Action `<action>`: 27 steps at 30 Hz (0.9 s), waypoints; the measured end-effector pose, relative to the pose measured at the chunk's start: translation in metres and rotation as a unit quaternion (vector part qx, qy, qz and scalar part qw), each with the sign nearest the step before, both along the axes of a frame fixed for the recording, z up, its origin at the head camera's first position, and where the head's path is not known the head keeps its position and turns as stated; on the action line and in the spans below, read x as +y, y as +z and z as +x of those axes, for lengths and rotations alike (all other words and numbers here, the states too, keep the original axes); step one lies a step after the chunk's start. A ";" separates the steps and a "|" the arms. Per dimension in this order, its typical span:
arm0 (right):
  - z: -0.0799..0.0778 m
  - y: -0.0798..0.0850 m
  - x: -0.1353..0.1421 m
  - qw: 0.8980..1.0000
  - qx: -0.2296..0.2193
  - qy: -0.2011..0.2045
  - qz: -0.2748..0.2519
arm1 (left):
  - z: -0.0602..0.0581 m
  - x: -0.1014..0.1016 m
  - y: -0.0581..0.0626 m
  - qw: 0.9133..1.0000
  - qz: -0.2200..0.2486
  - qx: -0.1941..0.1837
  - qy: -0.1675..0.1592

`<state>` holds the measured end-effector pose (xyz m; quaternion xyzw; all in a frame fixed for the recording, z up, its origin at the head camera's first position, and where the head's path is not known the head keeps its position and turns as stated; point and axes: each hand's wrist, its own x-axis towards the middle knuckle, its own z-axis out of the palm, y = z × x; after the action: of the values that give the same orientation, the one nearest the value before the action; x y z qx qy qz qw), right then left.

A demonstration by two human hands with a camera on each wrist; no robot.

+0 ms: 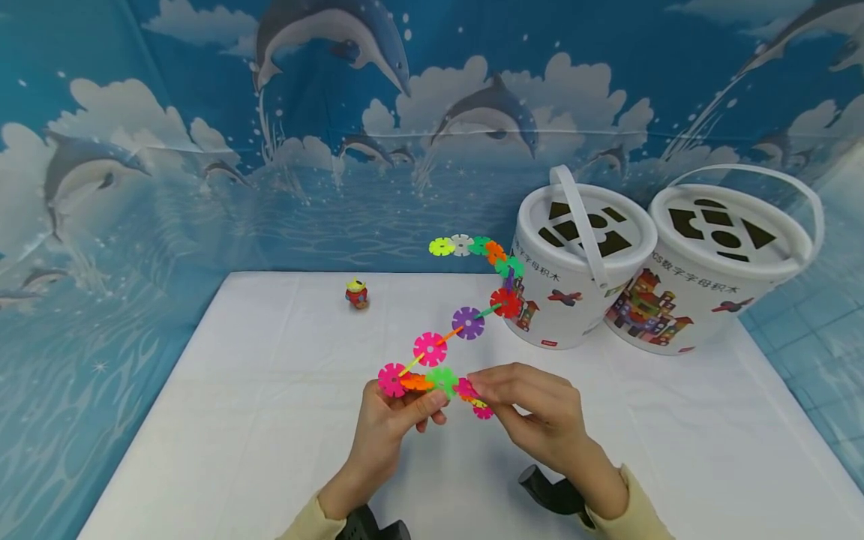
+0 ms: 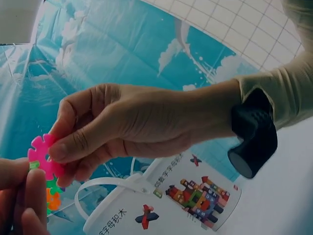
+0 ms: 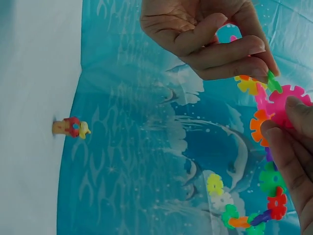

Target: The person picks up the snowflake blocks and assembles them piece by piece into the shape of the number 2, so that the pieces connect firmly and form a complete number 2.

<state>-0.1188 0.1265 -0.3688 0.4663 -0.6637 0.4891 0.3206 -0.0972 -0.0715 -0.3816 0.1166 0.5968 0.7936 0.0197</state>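
Note:
A long chain of colourful notched snowflake discs [image 1: 469, 323] slants up and away from my hands, its far end curving over in front of a bucket. My left hand [image 1: 390, 420] grips the near part, the thumb over a light-green disc [image 1: 442, 377] beside a pink and an orange one. With thumb and fingertips, my right hand [image 1: 540, 409] pinches a pink disc [image 2: 37, 155] right at the green disc's edge. A few yellow, orange and pink discs hang just below these fingers. In the right wrist view the green disc [image 3: 274, 82] shows edge-on at the left fingertips.
Two white lidded buckets [image 1: 550, 330] with handles and shape-cut lids stand at the back right. A small toy figure [image 1: 357, 295] stands near the back edge of the white table [image 1: 270, 390]. A blue dolphin-print cloth [image 1: 324, 210] hangs behind. Black straps sit on both wrists.

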 end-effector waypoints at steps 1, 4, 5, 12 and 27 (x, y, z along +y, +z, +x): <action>0.000 0.000 0.000 1.000 0.006 0.001 0.000 | 0.001 0.000 0.000 1.000 0.002 0.003 -0.001; 0.002 0.001 -0.001 1.000 0.014 0.000 0.005 | 0.003 0.001 0.001 1.000 0.009 0.012 -0.004; 0.003 0.002 -0.001 1.000 0.018 -0.002 0.009 | 0.003 0.002 0.001 1.000 0.011 0.013 -0.006; 0.006 0.003 -0.001 0.999 0.031 -0.009 0.014 | 0.006 0.004 0.001 1.000 0.019 0.011 -0.022; 0.004 0.005 -0.006 0.988 0.124 -0.081 0.045 | 0.004 0.011 -0.005 0.998 0.042 -0.043 -0.004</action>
<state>-0.1150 0.1206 -0.3633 0.4821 -0.6754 0.3697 0.4179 -0.0935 -0.0607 -0.3866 0.0854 0.5611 0.8222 0.0438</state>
